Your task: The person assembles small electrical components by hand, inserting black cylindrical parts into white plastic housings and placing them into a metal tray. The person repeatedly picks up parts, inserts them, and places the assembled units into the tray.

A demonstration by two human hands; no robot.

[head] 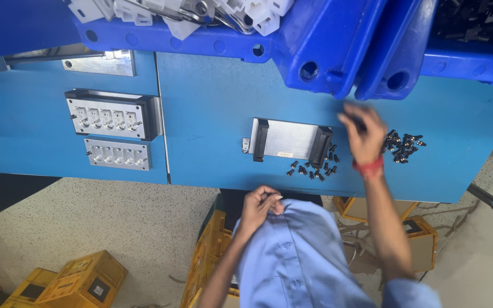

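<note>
Your right hand reaches out over the blue table, just to the right of the metal plate with its two black end blocks. It is blurred; the fingers look curled, perhaps pinching something dark, but you cannot tell for sure. Your left hand is back off the table's near edge, below the plate, fingers drawn together against your blue shirt; whether it holds anything is hidden.

Two heaps of small black screws lie by the plate: one heap just below its right end, the other heap further right, beyond your right hand. A quick sweep of your wrist could scatter either heap, and the lower one sits near the table's edge, so loose screws could roll off.

Far left of the plate sit two metal fixtures. Above it stand blue crates, one with white plastic parts. Beneath, a speckled floor with yellow boxes.
</note>
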